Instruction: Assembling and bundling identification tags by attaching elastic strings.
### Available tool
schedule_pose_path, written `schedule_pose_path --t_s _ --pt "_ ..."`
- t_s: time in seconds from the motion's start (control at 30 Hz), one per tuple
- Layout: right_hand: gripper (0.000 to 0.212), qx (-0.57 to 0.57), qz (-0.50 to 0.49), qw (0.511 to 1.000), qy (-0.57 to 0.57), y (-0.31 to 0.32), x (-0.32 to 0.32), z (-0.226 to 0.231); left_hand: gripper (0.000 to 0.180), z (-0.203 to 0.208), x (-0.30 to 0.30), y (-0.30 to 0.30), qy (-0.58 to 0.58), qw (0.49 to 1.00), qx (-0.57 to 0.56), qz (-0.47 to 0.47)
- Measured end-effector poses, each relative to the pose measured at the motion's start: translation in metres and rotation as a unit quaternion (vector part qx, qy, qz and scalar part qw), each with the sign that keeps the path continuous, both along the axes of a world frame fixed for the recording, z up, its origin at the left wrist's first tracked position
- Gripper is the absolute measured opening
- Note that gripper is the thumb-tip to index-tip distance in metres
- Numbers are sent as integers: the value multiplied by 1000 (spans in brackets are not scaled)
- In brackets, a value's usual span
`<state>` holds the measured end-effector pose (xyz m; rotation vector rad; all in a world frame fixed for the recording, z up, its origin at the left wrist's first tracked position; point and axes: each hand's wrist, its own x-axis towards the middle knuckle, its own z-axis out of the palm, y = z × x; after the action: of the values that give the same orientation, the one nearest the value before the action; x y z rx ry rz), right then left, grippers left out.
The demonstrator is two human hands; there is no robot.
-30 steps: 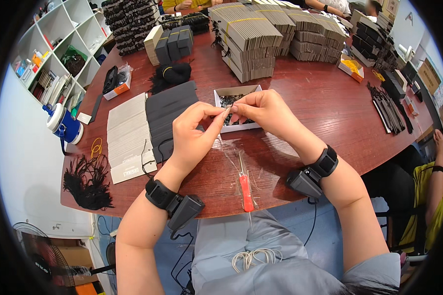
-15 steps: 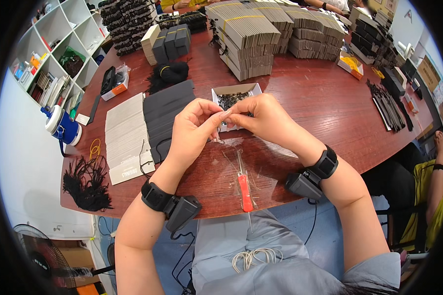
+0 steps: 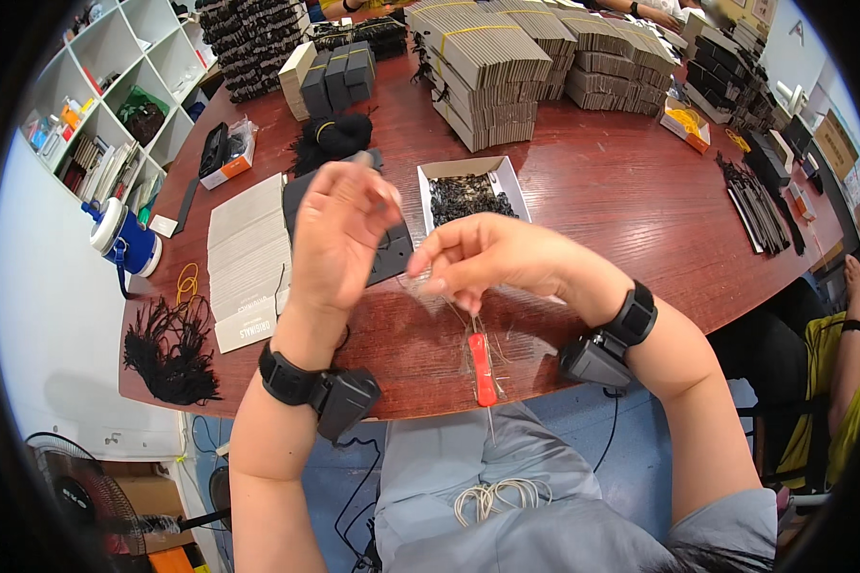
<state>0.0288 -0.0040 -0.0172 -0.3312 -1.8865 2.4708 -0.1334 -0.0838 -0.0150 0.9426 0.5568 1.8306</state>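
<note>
My left hand (image 3: 342,229) is raised above a row of dark grey cards (image 3: 392,256). Motion smears its curled fingers, so whether it holds anything is unclear. My right hand (image 3: 492,258) hovers nearer the middle, fingers loosely bent and apart, just in front of a white box of small black pieces (image 3: 468,199). Below its fingertips, a tool with a red handle (image 3: 483,371) and a thin metal shaft lies at the table edge, amid clear plastic film and loose threads. Left of the dark cards lies a row of beige cards (image 3: 248,248).
Black cords (image 3: 170,351) and yellow bands (image 3: 187,283) lie at the left, near a blue-and-white jug (image 3: 129,239). Banded stacks of grey card (image 3: 487,86) rise at the back. Black strips (image 3: 757,205) lie right. Another person's arm (image 3: 846,358) shows at the right edge.
My hands, together at the fingertips before, have separated. The left has moved up and left over the dark cards; the right has dropped lower, and the white box shows more fully.
</note>
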Motion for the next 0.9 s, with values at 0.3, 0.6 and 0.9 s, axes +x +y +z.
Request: schedule_pose_path --t_s 0.3,0.6,0.9 --pt "40 -187 -12 982 30 -7 -5 -9 10 -5 -2 2 14 983 1 -185" --pt "36 -299 -189 919 175 12 -2 1 10 0 8 -13 190 947 -85 -242" --pt "21 -6 -291 940 180 5 3 9 10 -12 2 -1 115 983 -109 -96"
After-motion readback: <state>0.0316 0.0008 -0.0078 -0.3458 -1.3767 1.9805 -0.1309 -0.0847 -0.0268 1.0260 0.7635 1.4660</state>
